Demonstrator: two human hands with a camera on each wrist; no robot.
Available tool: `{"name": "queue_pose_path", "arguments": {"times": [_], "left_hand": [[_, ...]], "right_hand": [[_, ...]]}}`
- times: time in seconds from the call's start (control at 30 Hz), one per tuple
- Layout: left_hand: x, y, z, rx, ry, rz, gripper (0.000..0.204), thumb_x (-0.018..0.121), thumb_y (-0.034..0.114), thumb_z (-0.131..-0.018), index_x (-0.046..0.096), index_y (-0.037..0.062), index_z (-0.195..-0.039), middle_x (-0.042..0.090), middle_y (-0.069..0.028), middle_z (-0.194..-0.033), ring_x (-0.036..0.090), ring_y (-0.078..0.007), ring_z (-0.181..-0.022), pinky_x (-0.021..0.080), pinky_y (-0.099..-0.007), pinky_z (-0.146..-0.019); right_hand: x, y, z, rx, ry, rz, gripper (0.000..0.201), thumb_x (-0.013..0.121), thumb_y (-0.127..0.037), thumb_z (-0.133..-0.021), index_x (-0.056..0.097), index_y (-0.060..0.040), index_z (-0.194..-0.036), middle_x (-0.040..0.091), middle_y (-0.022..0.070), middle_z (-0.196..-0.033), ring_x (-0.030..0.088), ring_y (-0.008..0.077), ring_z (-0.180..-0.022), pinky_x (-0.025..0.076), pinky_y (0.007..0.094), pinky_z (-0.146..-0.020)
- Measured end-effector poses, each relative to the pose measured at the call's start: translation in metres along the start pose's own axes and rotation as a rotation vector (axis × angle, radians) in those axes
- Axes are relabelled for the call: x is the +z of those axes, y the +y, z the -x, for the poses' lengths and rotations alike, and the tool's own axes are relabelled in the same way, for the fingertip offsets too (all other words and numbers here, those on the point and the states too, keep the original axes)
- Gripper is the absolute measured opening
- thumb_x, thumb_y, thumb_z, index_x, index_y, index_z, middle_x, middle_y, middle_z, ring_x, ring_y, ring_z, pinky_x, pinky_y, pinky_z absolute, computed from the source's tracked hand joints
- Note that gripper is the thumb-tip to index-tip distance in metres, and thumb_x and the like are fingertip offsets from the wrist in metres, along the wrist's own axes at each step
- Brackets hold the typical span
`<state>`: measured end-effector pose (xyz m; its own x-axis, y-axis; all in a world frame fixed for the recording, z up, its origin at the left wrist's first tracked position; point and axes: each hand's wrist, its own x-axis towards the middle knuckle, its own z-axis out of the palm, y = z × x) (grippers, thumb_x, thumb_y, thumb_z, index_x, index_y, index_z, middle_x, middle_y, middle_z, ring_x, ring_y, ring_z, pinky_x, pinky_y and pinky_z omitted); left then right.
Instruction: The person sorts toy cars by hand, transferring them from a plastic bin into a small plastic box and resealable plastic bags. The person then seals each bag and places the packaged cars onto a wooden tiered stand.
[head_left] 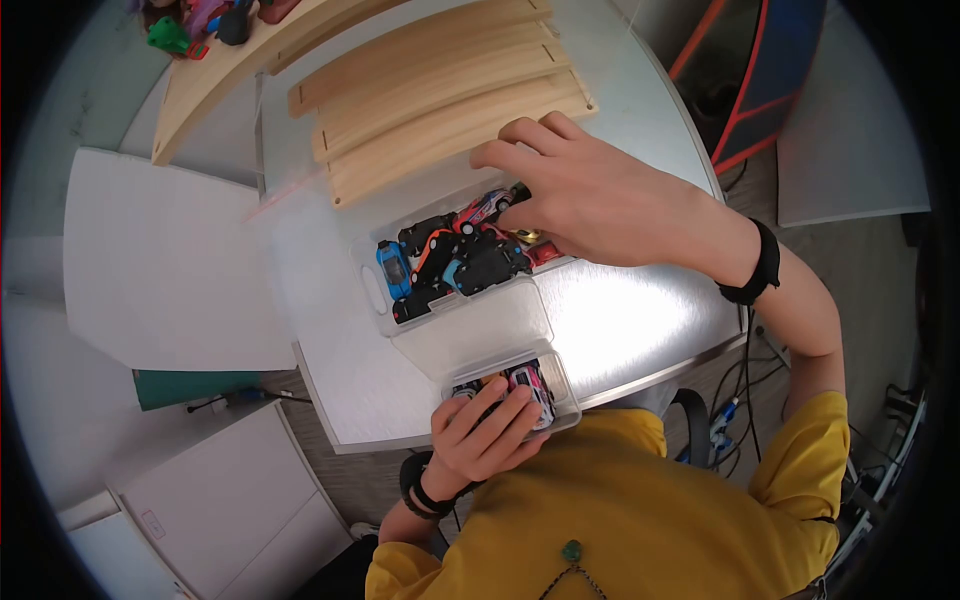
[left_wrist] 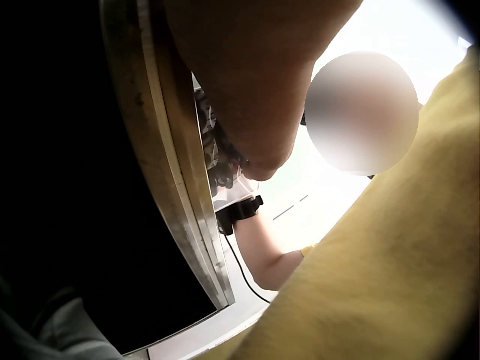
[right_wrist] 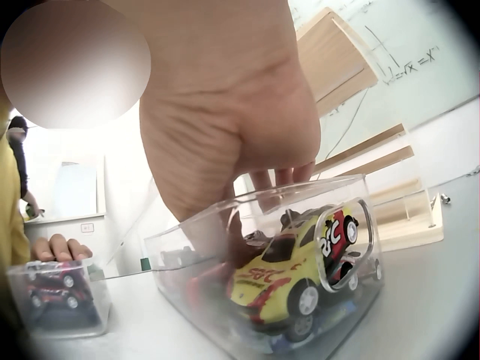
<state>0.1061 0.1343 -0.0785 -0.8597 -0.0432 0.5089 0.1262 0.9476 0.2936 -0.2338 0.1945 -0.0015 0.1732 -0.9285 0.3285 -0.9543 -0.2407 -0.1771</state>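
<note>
A long clear plastic box (head_left: 470, 290) stands on the table, filled with toy cars such as a blue car (head_left: 393, 268), an orange and black car (head_left: 434, 255) and a red patterned car (head_left: 482, 210). My right hand (head_left: 590, 190) reaches over its right end, thumb down among the cars and other fingers loosely bent above the far rim. In the right wrist view a yellow toy car (right_wrist: 281, 262) sits just inside the box wall near that thumb. My left hand (head_left: 485, 435) rests over a smaller clear box (head_left: 567, 400) holding a pink and white car (head_left: 530, 390); its fingers lie nearly straight across the top.
A stepped wooden rack (head_left: 440, 110) stands behind the long box. A curved wooden shelf (head_left: 230, 75) with small figures is at the far left. The small box sits at the table's front edge (head_left: 640, 375), close to my yellow shirt (head_left: 620, 500). Cables (head_left: 735, 400) hang at the right.
</note>
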Motion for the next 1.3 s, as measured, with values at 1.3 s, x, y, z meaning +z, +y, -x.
{"name": "queue_pose_path", "arguments": {"times": [1.3], "left_hand": [[0.004, 0.001, -0.005, -0.007, 0.112, 0.023, 0.037, 0.083, 0.04, -0.092, 0.079, 0.0206, -0.123, 0.075, 0.0029, -0.138, 0.07, -0.0193, -0.128, 0.047, -0.0341, -0.098]], "right_hand": [[-0.018, 0.006, -0.02, -0.015, -0.11, -0.199, 0.02, 0.078, -0.007, -0.076, 0.077, 0.0034, -0.093, 0.06, 0.015, -0.151, 0.058, 0.0335, -0.13, 0.049, 0.0451, -0.104]]}}
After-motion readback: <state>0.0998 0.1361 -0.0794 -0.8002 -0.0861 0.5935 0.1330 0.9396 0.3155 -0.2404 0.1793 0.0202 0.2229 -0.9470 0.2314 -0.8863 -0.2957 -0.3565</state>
